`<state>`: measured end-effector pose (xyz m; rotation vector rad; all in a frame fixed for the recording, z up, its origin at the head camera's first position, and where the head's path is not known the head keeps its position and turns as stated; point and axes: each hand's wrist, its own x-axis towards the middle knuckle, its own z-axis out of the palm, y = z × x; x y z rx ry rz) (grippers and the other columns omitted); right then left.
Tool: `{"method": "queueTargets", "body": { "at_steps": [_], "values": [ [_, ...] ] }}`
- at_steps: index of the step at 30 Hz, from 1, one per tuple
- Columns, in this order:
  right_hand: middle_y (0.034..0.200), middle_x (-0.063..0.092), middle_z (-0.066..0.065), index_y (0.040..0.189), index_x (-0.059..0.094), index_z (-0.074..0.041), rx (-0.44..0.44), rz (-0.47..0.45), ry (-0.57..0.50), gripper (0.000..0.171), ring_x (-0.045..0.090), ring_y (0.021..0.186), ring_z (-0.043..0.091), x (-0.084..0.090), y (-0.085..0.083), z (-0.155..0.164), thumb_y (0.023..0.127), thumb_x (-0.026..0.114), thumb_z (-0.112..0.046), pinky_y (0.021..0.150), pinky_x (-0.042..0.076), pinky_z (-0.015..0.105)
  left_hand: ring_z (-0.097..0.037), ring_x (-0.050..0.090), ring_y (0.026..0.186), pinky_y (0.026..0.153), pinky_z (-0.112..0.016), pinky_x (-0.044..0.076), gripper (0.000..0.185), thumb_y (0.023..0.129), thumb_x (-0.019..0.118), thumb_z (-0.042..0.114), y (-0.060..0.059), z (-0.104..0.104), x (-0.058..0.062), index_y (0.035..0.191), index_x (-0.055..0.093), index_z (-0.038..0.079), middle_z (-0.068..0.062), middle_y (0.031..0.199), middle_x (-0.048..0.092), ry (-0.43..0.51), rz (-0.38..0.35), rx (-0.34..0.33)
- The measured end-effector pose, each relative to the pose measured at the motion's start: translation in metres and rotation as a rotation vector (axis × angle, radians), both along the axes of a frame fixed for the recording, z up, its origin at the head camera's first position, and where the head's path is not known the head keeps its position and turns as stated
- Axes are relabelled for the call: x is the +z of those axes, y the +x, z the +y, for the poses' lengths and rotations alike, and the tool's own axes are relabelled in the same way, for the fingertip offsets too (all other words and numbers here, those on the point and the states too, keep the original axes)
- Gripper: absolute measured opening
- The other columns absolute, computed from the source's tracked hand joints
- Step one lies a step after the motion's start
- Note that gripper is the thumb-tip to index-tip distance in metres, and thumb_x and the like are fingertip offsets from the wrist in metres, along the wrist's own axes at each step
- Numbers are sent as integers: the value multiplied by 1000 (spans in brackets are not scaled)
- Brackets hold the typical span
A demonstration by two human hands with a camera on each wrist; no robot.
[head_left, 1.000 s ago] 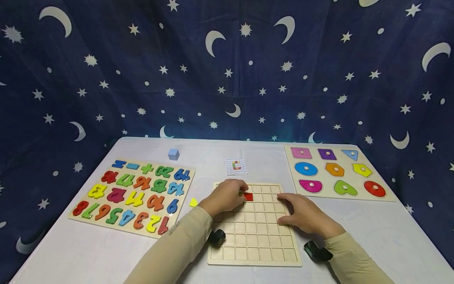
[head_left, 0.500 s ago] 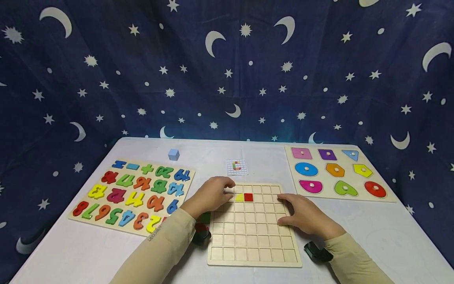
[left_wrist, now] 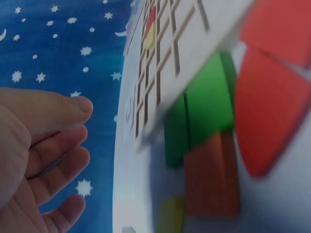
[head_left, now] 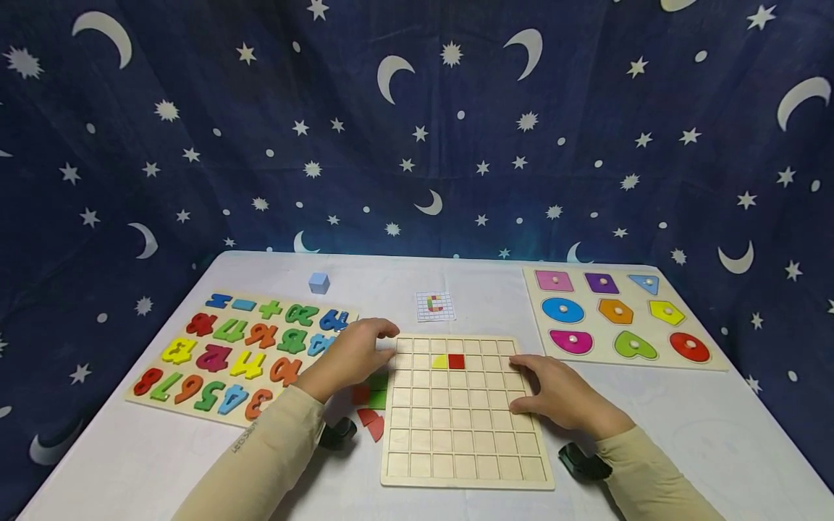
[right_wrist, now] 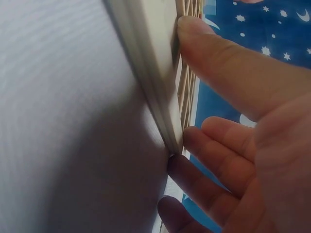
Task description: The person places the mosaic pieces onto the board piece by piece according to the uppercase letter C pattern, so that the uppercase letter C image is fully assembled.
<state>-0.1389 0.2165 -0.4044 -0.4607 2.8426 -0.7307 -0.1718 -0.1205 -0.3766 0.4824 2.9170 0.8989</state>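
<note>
White table [head_left: 163,463] under puzzle boards [head_left: 465,463]

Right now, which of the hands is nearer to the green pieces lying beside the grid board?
Left. The left hand hovers open just above the green pieces at the grid board's left edge. The right hand rests on the board's right side, farther away.
</note>
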Motion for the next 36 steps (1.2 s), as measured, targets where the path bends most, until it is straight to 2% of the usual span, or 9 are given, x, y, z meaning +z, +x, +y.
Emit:
{"method": "queueTargets", "body": {
  "at_steps": [7, 18, 26, 36],
  "values": [
    [135, 57, 18, 137, 57, -1, 3, 7, -4, 75, 49, 127, 41, 0, 0, 0, 77, 87, -35, 106, 37, 58, -26, 62, 106, 93, -44, 51, 30, 89, 75, 9, 3, -18, -4, 118, 69, 4, -8, 112, 68, -12, -39, 57],
    [136, 57, 17, 137, 57, -2, -6, 7, 7, 76, 50, 127, 41, 0, 0, 0, 76, 87, -36, 105, 37, 58, -27, 60, 110, 97, -45, 48, 32, 87, 76, 7, 8, -43, -14, 118, 68, 2, -8, 115, 67, -26, -59, 63],
    [136, 57, 17, 138, 57, -3, -14, -2, 2, 77, 50, 127, 40, 0, 0, 0, 76, 87, -37, 105, 37, 58, -28, 59, 110, 100, -47, 46, 32, 86, 76, 6, 11, -49, -20, 117, 69, 4, -7, 118, 66, -41, -98, 114],
    [136, 57, 17, 138, 57, -2, -16, -4, 0, 77, 49, 127, 41, 0, 0, 0, 76, 87, -37, 105, 37, 58, -28, 56, 114, 102, -48, 44, 31, 85, 77, 6, 14, -53, -23, 115, 71, 9, -6, 118, 66, -84, -115, 102]
  ]
}}
